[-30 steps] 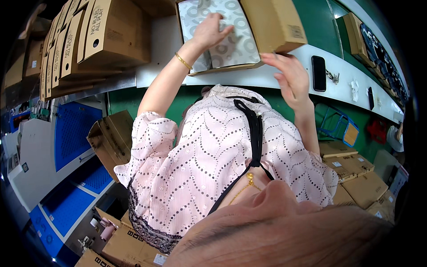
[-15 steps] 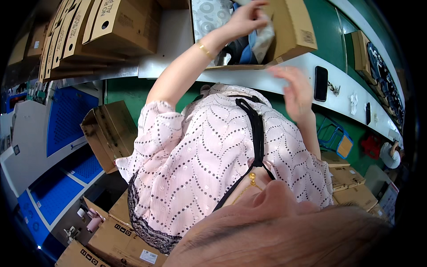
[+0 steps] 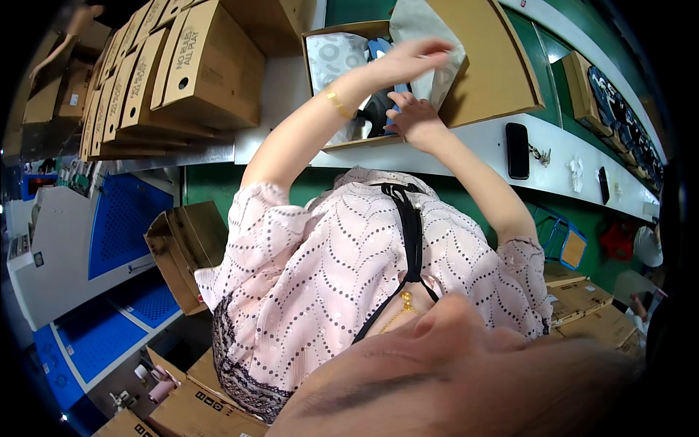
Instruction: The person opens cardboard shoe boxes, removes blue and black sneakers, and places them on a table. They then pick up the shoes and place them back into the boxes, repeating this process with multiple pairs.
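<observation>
Left hand [image 3: 419,60] by printed tissue paper [image 3: 429,20], one o'clock, hold unclear; right hand [image 3: 416,122], fingers spread, at blue-black shoe [image 3: 376,113], twelve o'clock, in cardboard shoebox [image 3: 499,69]. Best keep paper clear.

Open box [image 3: 502,69]: matt cardboard | wrapping sheet [image 3: 421,25]: creased paper | bench [image 3: 484,138]: smooth | phone [image 3: 518,151]: glossy

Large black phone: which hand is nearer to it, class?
Right. The right hand is at the open box, left of the phone; the left hand is farther away, by the white paper.
</observation>
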{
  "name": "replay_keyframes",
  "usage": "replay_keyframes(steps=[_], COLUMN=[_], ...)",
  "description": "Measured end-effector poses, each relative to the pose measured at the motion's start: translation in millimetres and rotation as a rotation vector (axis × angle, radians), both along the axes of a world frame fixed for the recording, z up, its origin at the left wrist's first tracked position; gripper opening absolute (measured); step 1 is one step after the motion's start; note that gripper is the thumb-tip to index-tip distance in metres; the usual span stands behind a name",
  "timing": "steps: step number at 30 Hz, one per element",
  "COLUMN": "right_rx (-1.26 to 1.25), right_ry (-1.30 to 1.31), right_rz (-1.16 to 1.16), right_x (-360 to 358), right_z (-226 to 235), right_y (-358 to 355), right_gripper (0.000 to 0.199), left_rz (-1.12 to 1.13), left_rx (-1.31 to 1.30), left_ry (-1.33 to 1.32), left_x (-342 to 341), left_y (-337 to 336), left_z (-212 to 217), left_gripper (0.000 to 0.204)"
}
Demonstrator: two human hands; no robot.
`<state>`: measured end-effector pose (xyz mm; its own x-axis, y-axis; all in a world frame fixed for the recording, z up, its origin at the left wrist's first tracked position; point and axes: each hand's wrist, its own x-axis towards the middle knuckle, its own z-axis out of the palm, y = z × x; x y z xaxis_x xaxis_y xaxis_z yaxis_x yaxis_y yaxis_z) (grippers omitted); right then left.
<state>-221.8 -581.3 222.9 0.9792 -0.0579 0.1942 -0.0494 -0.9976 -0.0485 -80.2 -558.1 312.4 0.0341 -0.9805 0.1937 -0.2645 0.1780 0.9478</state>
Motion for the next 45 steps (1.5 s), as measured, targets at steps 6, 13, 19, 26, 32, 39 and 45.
replay_keyframes(steps=[6, 13, 19, 26, 32, 39, 45], right_rx=[-0.089, -0.065, -0.141, 0.212, 1.19, 1.465, 1.391], right_ry=[0.183, 0.402, 0.311, -0.051, -0.575, -1.117, -1.579], right_rz=[0.265, 0.414, 0.319, 0.05, -0.093, 0.07, -0.195], right_x=[25.5, 39.4, 34.0, 20.0, 6.7, -75.8, -119.3], right_z=[3.0, -24.1, -13.3, 34.2, 97.5, 174.1, 206.8], right_y=[0.8, -5.6, -13.8, -40.6, -23.9, -38.9, -36.2], right_gripper=[0.012, 0.014, 0.014, 0.024, 0.032, 0.033, 0.01], left_rz=[0.219, 0.057, 0.071, 0.15, 0.13, 0.846, 0.761], left_rx=[0.524, 0.4, 0.438, 0.411, 0.241, -0.175, 0.535], left_ry=[-0.475, -1.26, -1.384, -1.524, -1.184, -0.854, -0.237], left_x=[64.7, 26.4, 19.7, 8.3, 17.8, 43.9, 33.9], left_y=[79.1, 132.2, 121.1, 118.1, 129.9, 164.3, 208.5], left_z=[-46.2, -98.7, -102.9, -113.6, -102.5, -82.2, -81.2], left_gripper=[0.033, 0.08, 0.079, 0.033, 0.015, 0.013, 0.023])
